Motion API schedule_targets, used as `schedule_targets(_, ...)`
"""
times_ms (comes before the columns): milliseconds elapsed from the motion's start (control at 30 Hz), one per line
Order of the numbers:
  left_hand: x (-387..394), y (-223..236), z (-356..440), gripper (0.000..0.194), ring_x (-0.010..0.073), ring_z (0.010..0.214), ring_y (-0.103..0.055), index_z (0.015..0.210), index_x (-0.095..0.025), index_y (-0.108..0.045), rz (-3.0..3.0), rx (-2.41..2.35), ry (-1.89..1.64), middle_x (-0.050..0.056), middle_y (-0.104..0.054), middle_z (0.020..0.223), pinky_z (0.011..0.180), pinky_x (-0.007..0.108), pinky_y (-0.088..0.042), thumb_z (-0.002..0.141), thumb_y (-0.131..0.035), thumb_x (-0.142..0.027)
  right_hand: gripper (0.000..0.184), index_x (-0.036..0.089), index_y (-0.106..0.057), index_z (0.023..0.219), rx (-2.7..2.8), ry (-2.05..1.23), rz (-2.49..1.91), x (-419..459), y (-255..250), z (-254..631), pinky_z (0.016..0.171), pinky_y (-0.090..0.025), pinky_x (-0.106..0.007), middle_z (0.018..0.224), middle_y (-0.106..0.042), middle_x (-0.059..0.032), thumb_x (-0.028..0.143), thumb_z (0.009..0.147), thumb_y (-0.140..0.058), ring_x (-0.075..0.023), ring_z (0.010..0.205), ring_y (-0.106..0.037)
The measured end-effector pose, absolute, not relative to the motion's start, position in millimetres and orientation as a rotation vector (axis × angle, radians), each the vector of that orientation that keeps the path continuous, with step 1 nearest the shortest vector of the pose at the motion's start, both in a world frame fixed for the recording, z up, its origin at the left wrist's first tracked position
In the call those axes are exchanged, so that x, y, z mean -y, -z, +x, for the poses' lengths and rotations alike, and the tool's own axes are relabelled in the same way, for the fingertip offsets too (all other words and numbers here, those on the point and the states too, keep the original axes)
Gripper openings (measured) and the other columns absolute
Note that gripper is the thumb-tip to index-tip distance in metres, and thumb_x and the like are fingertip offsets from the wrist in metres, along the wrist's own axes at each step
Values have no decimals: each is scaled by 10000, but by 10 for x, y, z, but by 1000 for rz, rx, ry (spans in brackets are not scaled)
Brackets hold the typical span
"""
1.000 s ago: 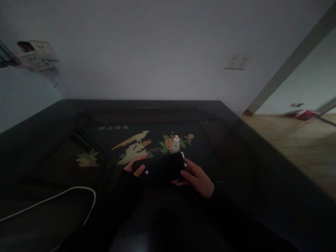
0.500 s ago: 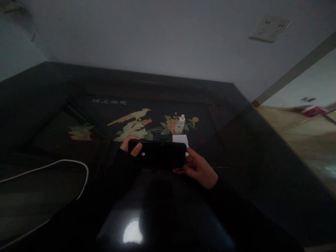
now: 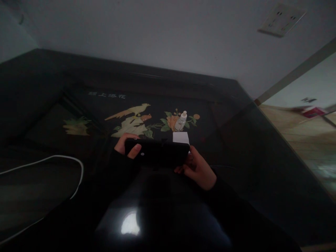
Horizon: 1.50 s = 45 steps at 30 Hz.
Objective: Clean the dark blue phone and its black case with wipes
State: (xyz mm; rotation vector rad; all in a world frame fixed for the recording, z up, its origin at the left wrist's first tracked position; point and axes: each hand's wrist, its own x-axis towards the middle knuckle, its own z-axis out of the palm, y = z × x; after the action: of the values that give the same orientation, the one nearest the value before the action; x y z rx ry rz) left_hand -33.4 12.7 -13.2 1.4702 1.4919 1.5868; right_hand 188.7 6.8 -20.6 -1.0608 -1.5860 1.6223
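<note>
A black phone (image 3: 157, 153) is held sideways between both hands, just above the dark glossy table (image 3: 252, 147). My left hand (image 3: 128, 146) grips its left end, thumb lying over the near face. My right hand (image 3: 197, 167) clasps the right end, fingers curled under it. Just beyond the phone lie a small white card or box (image 3: 181, 137) and a little clear bottle (image 3: 181, 121) with a white cap, standing on the table's inlaid flower picture.
A white cable (image 3: 52, 164) loops across the table at the left. The table carries a bird and flower inlay (image 3: 136, 117). A wall socket (image 3: 281, 19) sits high on the grey wall. Wooden floor (image 3: 301, 136) opens to the right.
The view has tipped down and swung right. Both hands have tilted the phone's far edge up a little, so the white card behind it shows more.
</note>
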Motion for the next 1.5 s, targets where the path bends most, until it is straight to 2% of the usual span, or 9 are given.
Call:
schedule_targets(233,-112,92,-311,107,69,546,-394,762,-160,-489,1411,-1495,-1559,-43,-448,629,529,194,-299,707,-513,-249,424,196,-310,1059,1686,-1487,-1156,-46,224,1846,600,-473,-231,738,-575,15,58,682,-447,-100,646,-597)
schedule_targets(400,-128,82,-316,107,72,564,-403,738,-164,-496,1383,-1497,-1560,-42,-456,623,570,197,-321,691,-527,-254,399,197,-316,1027,1730,-1406,-1243,-39,205,1816,587,-453,-220,693,-552,30,69,675,-455,-98,623,-575)
schedule_targets(600,-187,87,-338,123,60,522,-381,730,-154,-496,1300,-1514,-1523,-43,-439,588,503,177,-291,688,-532,-264,391,192,-328,1007,1798,-1287,-1316,-37,210,1771,554,-428,-220,651,-511,43,80,656,-458,-102,578,-543)
schedule_targets(867,-256,125,-410,166,53,465,-386,730,-152,-494,1188,-1525,-1429,-44,-435,544,449,173,-281,679,-547,-300,412,185,-329,1079,1901,-1357,-1262,-39,235,1819,559,-438,-229,687,-514,30,96,699,-461,-98,572,-548)
schedule_targets(1033,-276,113,-418,167,53,487,-392,736,-153,-492,1207,-1559,-1412,-40,-431,567,452,165,-302,694,-524,-311,440,174,-316,1171,1943,-1522,-1092,-136,162,1916,569,-471,-241,770,-542,-9,141,749,-439,-114,633,-576)
schedule_targets(1100,-280,133,-419,164,58,514,-398,730,-158,-501,1241,-1565,-1413,-37,-442,581,472,169,-309,683,-530,-313,465,182,-319,1219,1950,-1476,-1110,-167,93,1942,605,-479,-258,811,-533,-19,154,767,-424,-116,655,-575)
schedule_targets(1200,-272,175,-414,188,63,528,-408,730,-163,-504,1280,-1557,-1376,-35,-461,589,485,176,-302,679,-536,-341,501,193,-314,1272,2016,-1319,-1208,-178,6,1951,604,-461,-256,763,-533,-3,148,778,-389,-114,628,-561)
schedule_targets(1333,-245,204,-393,194,66,540,-416,734,-164,-504,1324,-1547,-1332,-31,-472,602,505,179,-303,685,-544,-347,461,188,-412,1217,2116,-1185,-1290,-154,-14,1937,514,-409,-215,663,-519,25,133,760,-386,-95,531,-510)
schedule_targets(1500,-232,192,-385,182,71,553,-420,750,-172,-509,1292,-1524,-1355,-32,-476,613,510,184,-309,687,-543,-339,470,192,-440,1191,2140,-1136,-1288,-139,14,1934,482,-384,-198,653,-523,32,110,732,-388,-86,505,-485)
